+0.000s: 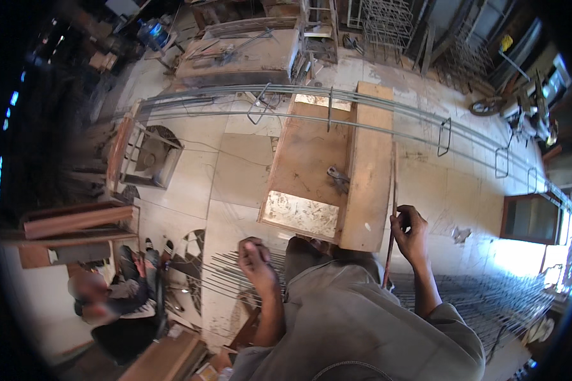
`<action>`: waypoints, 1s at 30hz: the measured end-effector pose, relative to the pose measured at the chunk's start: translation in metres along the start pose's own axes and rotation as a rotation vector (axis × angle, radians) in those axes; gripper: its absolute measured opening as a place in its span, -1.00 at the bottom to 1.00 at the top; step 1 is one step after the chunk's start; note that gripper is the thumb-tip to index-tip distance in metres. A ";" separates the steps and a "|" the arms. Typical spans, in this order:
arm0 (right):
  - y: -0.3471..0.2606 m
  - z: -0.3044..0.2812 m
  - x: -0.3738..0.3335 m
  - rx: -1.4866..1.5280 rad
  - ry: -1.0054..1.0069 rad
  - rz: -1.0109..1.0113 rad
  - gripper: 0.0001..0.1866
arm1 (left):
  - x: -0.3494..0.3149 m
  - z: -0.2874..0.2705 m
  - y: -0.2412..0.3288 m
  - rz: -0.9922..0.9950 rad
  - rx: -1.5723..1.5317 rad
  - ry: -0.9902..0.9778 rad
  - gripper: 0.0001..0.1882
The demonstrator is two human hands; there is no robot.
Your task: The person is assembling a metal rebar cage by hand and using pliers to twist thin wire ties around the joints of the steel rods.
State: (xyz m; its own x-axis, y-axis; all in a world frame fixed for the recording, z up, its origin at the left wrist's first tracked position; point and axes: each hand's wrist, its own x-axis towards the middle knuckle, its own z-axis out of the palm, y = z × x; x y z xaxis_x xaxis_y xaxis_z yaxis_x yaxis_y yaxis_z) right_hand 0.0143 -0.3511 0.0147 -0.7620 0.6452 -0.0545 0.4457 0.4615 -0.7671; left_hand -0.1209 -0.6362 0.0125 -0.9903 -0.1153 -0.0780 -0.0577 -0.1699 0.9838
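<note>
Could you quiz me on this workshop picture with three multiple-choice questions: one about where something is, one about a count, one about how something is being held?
1. Where does the small metal tool lie?
A. on the wooden bench
B. on the floor tiles
C. in the left hand

2. How many hands grip the thin rod?
A. none
B. one
C. two

3. How is the right hand?
A. flat and open
B. closed round the rod
C. resting on the bench

Answers:
1 A, the tool sits on the bench top.
2 B, only the right hand holds it; the left hand is over the wire bundle.
3 B, its fingers wrap the rod beside the bench edge.
</note>
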 end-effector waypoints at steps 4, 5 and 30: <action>-0.014 0.022 -0.004 0.002 0.138 0.027 -0.67 | 0.001 0.011 -0.007 -0.132 0.374 -0.653 -0.74; -0.022 0.028 0.000 -0.063 0.172 0.007 -0.64 | 0.005 0.020 -0.005 -0.116 0.401 -0.819 -0.75; -0.242 0.229 -0.023 -0.065 0.014 0.117 -0.65 | 0.296 0.004 0.032 0.554 0.536 -1.764 -0.73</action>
State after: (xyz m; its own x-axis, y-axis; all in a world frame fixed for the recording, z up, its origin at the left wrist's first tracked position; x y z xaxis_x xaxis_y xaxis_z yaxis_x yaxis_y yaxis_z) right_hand -0.1838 -0.6168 0.0555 -0.6967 0.7052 -0.1318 0.5610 0.4211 -0.7127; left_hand -0.4162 -0.6719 0.0219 0.1218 0.9872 0.1027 0.5745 -0.1545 0.8038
